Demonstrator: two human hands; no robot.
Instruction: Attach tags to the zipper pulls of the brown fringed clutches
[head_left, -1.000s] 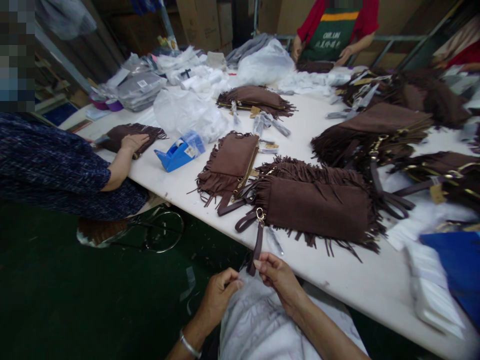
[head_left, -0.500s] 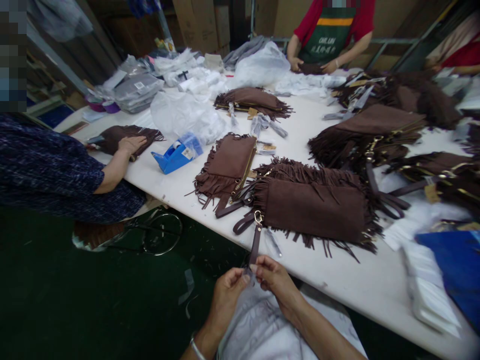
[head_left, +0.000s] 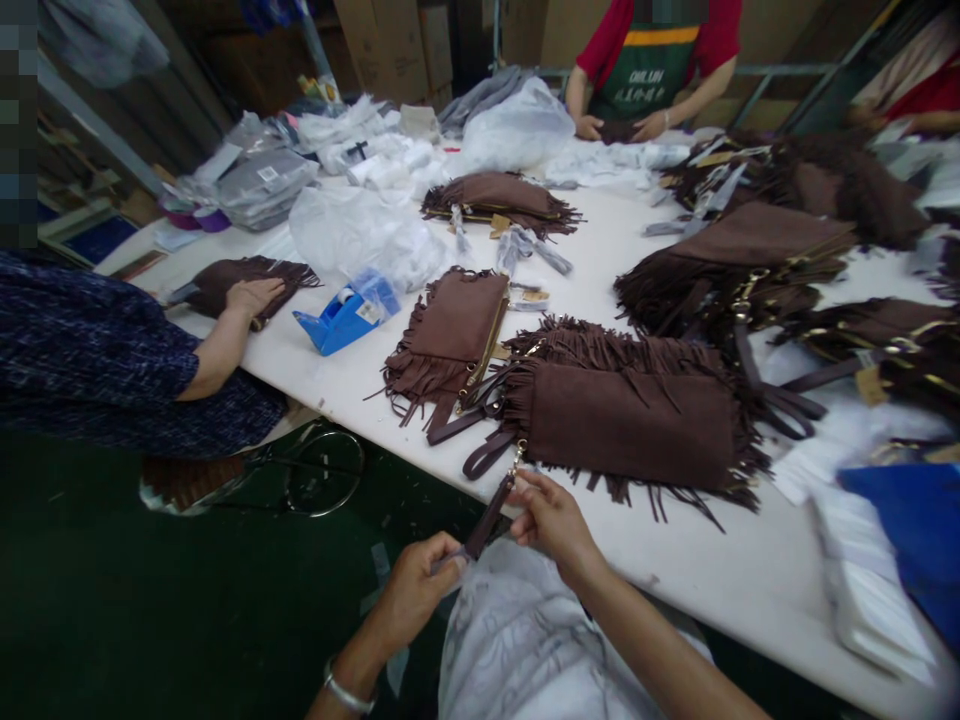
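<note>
A dark brown wrist strap [head_left: 487, 520] runs from a gold clasp [head_left: 519, 455] at the lower left corner of a brown fringed bag [head_left: 634, 420]. My left hand [head_left: 421, 585] pinches the strap's far end, where a bit of clear plastic shows. Higher up, close to the clasp, the fingers of my right hand [head_left: 553, 515] are closed on the strap. The strap hangs taut and slanted over the table's edge, above my pale patterned clothing. A second, smaller fringed bag [head_left: 465, 320] lies just left of the first one.
A blue tape dispenser [head_left: 349, 315] stands left on the white table [head_left: 360, 400]. More fringed bags [head_left: 735, 250] are piled at right, with crumpled clear plastic [head_left: 360, 235] at back left. One co-worker's hand [head_left: 255, 297] rests on a bag at left; another co-worker [head_left: 652, 75] stands opposite.
My left hand has moved down and left with the strap's end, drawing the strap into a slant. My right hand has risen along the strap toward the clasp. The view has shifted slightly.
</note>
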